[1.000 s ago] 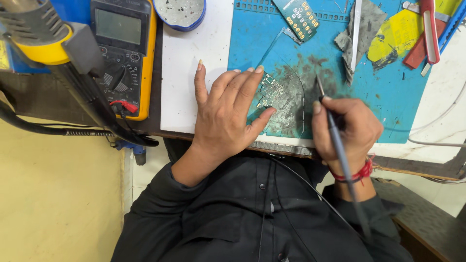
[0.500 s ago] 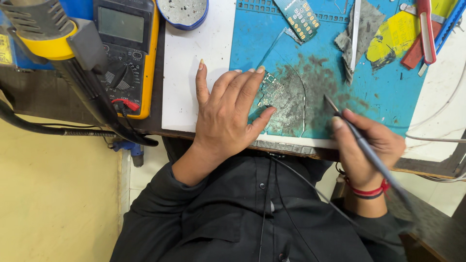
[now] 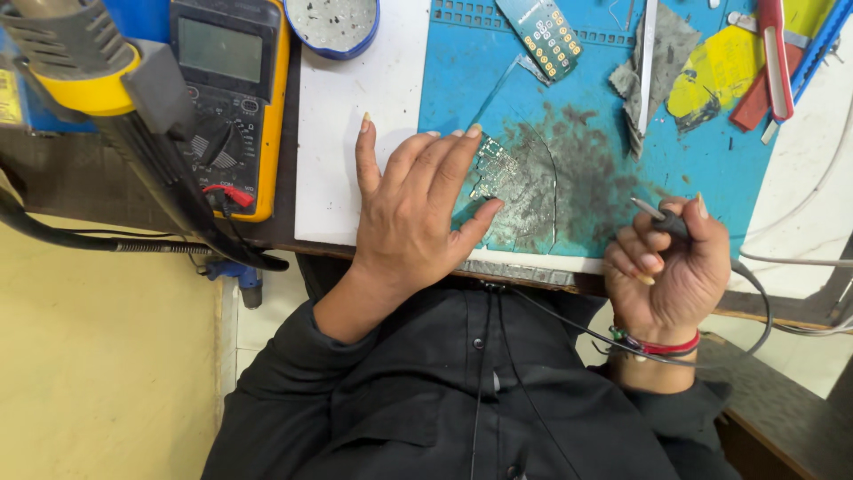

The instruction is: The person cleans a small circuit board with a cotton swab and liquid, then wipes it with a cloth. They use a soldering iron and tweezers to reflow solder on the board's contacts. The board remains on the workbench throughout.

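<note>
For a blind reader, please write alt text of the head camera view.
A person's left hand presses a small green circuit board onto a stained blue work mat, while the right hand grips a thin corded soldering iron off the board. A yellow multimeter lies to the left.

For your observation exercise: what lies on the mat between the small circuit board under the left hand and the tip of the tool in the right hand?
In the head view, between the circuit board and the tool lies only the blue mat, darkly stained there, crossed by a thin curved wire; no other object.
</note>
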`<action>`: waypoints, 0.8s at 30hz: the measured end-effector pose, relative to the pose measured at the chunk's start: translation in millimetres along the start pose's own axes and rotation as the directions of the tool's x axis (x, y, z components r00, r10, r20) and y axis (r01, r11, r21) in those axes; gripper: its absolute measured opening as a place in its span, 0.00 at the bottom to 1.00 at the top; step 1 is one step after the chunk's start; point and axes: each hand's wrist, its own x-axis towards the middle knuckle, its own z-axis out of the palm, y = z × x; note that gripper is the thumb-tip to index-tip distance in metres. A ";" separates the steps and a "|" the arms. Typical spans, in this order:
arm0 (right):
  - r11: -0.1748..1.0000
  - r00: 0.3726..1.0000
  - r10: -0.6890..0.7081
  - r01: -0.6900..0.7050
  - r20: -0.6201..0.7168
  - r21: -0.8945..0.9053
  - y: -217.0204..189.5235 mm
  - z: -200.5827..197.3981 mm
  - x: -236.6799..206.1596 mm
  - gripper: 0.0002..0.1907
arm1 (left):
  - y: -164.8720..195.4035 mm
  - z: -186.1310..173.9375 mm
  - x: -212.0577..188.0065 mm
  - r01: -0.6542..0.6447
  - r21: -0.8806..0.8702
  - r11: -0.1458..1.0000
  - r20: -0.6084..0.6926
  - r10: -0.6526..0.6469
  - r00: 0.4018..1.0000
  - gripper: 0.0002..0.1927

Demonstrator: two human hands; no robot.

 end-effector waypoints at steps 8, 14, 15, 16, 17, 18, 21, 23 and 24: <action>0.987 0.992 0.101 -0.110 0.078 0.119 0.5 9.0 1.4 0.18 | -0.5 1.8 -0.2 -0.005 0.003 1.000 0.003 0.005 1.000 0.36; 0.998 1.000 0.015 -0.013 0.026 -0.063 7.2 18.1 0.2 0.13 | -0.5 2.1 -0.3 -0.001 -0.020 1.000 0.012 0.002 1.000 0.36; 0.990 1.000 -0.028 0.029 0.005 -0.138 10.2 20.0 0.1 0.13 | -0.6 2.2 -0.2 -0.002 -0.023 1.000 0.015 0.002 1.000 0.35; 0.975 0.997 -0.069 0.075 0.038 -0.209 14.1 22.0 0.7 0.11 | -0.8 2.2 -0.2 -0.002 -0.023 1.000 0.016 0.002 1.000 0.35; 0.953 0.992 -0.107 0.123 0.072 -0.278 18.3 24.1 1.6 0.09 | -1.0 2.2 -0.1 -0.002 -0.024 1.000 0.018 0.002 1.000 0.35; 0.923 0.984 -0.144 0.173 0.107 -0.344 22.3 26.2 2.5 0.08 | -0.7 2.2 -0.1 -0.003 -0.027 1.000 0.020 0.004 1.000 0.35; 0.796 0.957 -0.256 0.289 0.137 -0.531 34.5 33.3 4.5 0.11 | -0.4 1.5 0.2 -0.005 -0.034 0.999 0.015 0.006 1.000 0.36; 0.718 0.946 -0.289 0.314 0.144 -0.621 39.7 38.1 5.6 0.12 | 0.1 0.9 0.6 -0.003 -0.033 0.999 0.014 0.004 1.000 0.35; 0.675 0.940 -0.307 0.325 0.149 -0.662 41.7 40.4 5.9 0.13 | 0.3 0.5 1.0 -0.003 -0.034 0.999 0.014 0.003 1.000 0.35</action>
